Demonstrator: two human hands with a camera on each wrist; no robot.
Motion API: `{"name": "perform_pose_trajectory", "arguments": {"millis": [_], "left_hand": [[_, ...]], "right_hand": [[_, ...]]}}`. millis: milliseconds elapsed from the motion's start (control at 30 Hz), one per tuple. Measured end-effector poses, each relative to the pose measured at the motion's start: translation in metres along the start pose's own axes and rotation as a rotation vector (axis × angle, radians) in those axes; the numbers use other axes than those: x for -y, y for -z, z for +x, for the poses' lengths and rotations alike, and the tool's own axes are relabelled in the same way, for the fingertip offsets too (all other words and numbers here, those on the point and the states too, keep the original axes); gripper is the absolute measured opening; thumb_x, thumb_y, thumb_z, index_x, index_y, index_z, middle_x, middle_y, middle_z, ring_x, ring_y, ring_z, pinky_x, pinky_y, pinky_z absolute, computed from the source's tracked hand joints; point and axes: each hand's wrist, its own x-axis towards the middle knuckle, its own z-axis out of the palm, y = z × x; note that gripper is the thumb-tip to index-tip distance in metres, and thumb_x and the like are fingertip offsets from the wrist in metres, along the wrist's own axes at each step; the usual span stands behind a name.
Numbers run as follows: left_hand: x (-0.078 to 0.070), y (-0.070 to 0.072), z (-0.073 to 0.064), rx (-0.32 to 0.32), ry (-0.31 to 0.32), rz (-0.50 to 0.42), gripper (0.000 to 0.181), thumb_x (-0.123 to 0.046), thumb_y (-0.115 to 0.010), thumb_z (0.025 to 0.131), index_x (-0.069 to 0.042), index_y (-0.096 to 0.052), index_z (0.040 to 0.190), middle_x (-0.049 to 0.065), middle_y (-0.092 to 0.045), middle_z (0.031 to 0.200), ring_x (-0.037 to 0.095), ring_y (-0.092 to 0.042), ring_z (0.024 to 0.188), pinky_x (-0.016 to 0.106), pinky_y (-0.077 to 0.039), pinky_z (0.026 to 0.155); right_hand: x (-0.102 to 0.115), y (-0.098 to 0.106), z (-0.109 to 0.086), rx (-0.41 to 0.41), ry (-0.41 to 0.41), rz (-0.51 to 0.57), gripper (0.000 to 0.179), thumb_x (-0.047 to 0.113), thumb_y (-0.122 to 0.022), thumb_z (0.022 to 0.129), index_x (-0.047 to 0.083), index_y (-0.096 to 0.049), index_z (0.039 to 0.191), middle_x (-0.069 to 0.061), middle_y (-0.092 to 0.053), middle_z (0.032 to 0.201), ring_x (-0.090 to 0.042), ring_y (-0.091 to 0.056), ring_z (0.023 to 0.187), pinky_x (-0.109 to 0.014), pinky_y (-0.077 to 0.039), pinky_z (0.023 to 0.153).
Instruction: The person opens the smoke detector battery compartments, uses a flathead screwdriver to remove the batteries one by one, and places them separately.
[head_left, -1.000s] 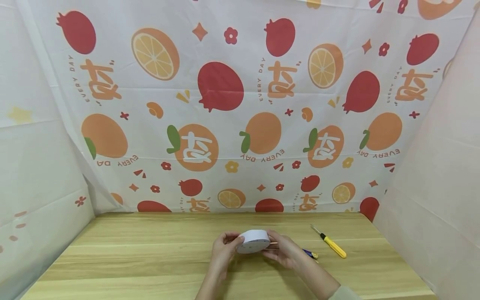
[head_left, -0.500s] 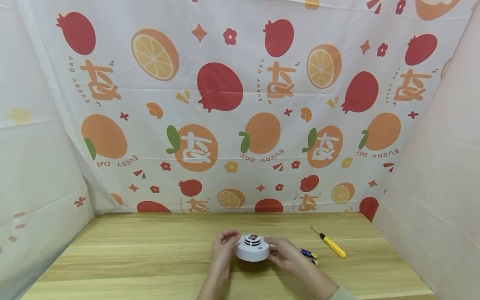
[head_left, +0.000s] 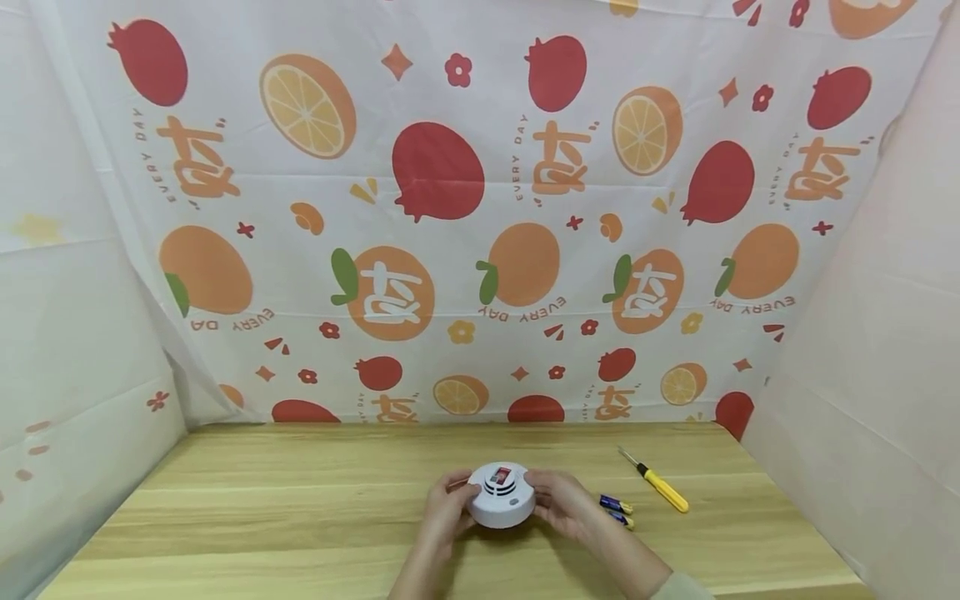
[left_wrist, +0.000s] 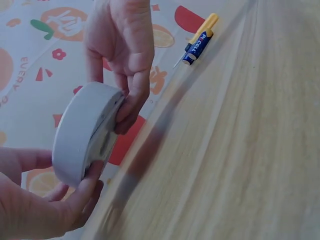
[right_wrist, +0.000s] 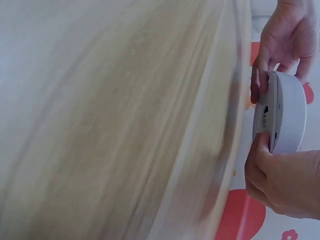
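A round white smoke detector is held between both hands above the wooden table. Its vented top, with a red and dark label, faces up toward the head camera. My left hand grips the left edge, thumb on the near upper rim and fingers underneath. On the opposite edge, my right hand grips the detector in the same way. The left wrist view shows the white side wall of the smoke detector and fingertips on its underside. In the right wrist view, part of the underside, with small dark openings, shows between the hands.
Two blue-and-yellow batteries lie on the wooden table, just right of my right hand. Beyond them lies a screwdriver with a yellow handle, its tip pointing away. A fruit-print cloth hangs behind the table.
The smoke detector has been turned over from its flat underside to its vented top, then tilted further toward the head camera. Both hands keep hold of it; the batteries show more fully.
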Motion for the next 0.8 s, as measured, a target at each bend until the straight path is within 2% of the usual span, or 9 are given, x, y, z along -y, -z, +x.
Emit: {"name": "perform_pose_trajectory", "arguments": {"millis": [100, 233, 300, 467, 567, 800], "left_hand": [[0.000, 0.005, 0.001, 0.021, 0.026, 0.020, 0.046, -0.006, -0.058, 0.085, 0.018, -0.039, 0.120, 0.026, -0.051, 0.109, 0.017, -0.053, 0.081, 0.026, -0.051, 0.062], [0.000, 0.008, 0.003, 0.031, 0.037, 0.052, 0.046, -0.008, -0.060, 0.086, 0.022, -0.040, 0.115, 0.026, -0.051, 0.103, 0.022, -0.054, 0.088, 0.033, -0.053, 0.077], [0.000, 0.009, 0.005, 0.040, 0.043, 0.062, 0.045, -0.007, -0.060, 0.086, 0.023, -0.041, 0.113, 0.024, -0.052, 0.101, 0.022, -0.055, 0.088, 0.035, -0.052, 0.080], [-0.001, 0.014, 0.006, 0.080, 0.043, 0.145, 0.041, -0.004, -0.060, 0.086, 0.022, -0.044, 0.114, 0.017, -0.058, 0.095, 0.018, -0.059, 0.076, 0.032, -0.055, 0.068], [-0.002, 0.016, 0.006, 0.078, 0.026, 0.217, 0.037, -0.002, -0.059, 0.086, 0.021, -0.047, 0.112, 0.012, -0.060, 0.089, 0.016, -0.058, 0.068, 0.030, -0.055, 0.059], [-0.003, 0.017, 0.009, 0.040, -0.043, 0.387, 0.028, -0.001, -0.059, 0.084, 0.019, -0.053, 0.102, 0.017, -0.058, 0.088, 0.016, -0.055, 0.066, 0.031, -0.055, 0.052]], "right_hand": [[-0.001, 0.000, 0.002, 0.003, 0.013, -0.072, 0.044, 0.005, -0.052, 0.090, -0.024, -0.036, 0.120, -0.022, -0.053, 0.106, -0.022, -0.054, 0.094, -0.036, -0.046, 0.090], [-0.003, 0.001, 0.004, 0.013, 0.031, -0.203, 0.040, 0.005, -0.054, 0.089, -0.024, -0.043, 0.114, -0.017, -0.060, 0.099, -0.021, -0.058, 0.088, -0.036, -0.051, 0.082], [-0.004, 0.002, 0.004, 0.024, 0.035, -0.249, 0.040, 0.005, -0.054, 0.088, -0.024, -0.043, 0.114, -0.017, -0.062, 0.097, -0.022, -0.060, 0.087, -0.036, -0.052, 0.080], [-0.005, 0.002, 0.005, 0.018, 0.039, -0.312, 0.043, 0.005, -0.055, 0.089, -0.024, -0.039, 0.117, -0.017, -0.060, 0.096, -0.021, -0.060, 0.083, -0.036, -0.054, 0.076], [-0.007, -0.001, 0.005, 0.014, 0.043, -0.345, 0.041, 0.005, -0.056, 0.088, -0.022, -0.040, 0.114, -0.017, -0.056, 0.094, -0.018, -0.060, 0.078, -0.035, -0.055, 0.072], [-0.012, -0.007, 0.006, 0.002, 0.067, -0.394, 0.031, 0.005, -0.057, 0.086, -0.016, -0.043, 0.104, -0.013, -0.055, 0.082, -0.014, -0.056, 0.064, -0.027, -0.055, 0.057]]}}
